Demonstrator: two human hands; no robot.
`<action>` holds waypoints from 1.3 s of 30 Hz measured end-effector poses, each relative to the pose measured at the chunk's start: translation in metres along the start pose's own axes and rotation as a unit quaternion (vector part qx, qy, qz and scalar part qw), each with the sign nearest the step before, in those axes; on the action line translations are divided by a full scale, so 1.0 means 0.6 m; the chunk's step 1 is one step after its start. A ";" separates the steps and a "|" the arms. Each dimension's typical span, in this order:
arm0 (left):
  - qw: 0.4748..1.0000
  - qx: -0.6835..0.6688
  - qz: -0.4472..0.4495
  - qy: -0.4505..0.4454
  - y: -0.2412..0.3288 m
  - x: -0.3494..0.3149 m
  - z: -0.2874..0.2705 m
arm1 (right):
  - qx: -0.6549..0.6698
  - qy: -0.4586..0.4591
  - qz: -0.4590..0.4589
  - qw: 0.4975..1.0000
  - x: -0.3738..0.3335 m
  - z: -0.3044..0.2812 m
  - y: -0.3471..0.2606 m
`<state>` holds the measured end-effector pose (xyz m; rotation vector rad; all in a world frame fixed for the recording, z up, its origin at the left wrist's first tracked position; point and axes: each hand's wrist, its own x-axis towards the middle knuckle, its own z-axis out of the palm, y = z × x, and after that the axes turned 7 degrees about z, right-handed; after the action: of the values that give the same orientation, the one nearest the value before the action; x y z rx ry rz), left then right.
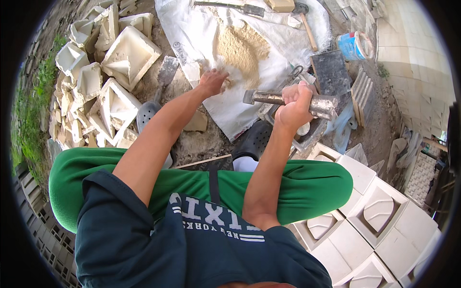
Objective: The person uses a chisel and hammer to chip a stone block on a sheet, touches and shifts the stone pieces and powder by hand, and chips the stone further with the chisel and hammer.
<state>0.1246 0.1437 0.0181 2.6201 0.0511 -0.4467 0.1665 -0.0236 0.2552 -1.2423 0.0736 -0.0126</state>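
My left hand [213, 82] reaches to the near left edge of a pale tan powder heap [239, 50], fingers a little bent and apart. I see nothing clearly held in it. The heap lies on a white woven sack sheet [177, 21]. My right hand [295, 104] is wrapped round a worn, grey-brown metal bar tool [269, 97], held level above the sheet's right side. One end carries a small block; the other is a thick cylinder. Beneath this hand, a metal frame or mould is partly hidden.
Broken cream-coloured cast blocks [122, 60] are piled at left. A trowel [167, 72] lies beside them. A wooden-handled hammer [307, 29], a dark board [331, 72] and a blue-and-white bucket [354, 46] are at far right. Cast blocks with recesses [355, 230] stand in rows at near right.
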 end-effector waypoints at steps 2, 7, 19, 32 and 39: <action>1.000 0.000 -0.006 0.001 0.001 -0.005 0.003 | -0.008 -0.013 0.005 1.000 0.001 0.009 0.003; 0.994 -0.007 -0.021 0.102 0.005 -0.022 0.021 | 0.024 -0.076 0.015 0.997 0.001 0.030 -0.001; 0.986 0.016 -0.030 0.165 -0.019 -0.034 0.056 | -0.023 -0.116 0.061 0.991 0.012 0.044 0.102; 0.982 -0.023 -0.093 0.163 0.017 -0.055 0.028 | -0.043 -0.095 0.024 0.994 0.018 0.039 0.114; 0.972 -0.018 -0.072 0.222 0.024 -0.068 0.036 | 0.026 -0.084 0.019 0.996 0.007 0.024 0.038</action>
<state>0.0812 0.1229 0.0197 2.6377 0.3930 0.1003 0.1707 -0.0029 0.2383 -1.1843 -0.0487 0.1228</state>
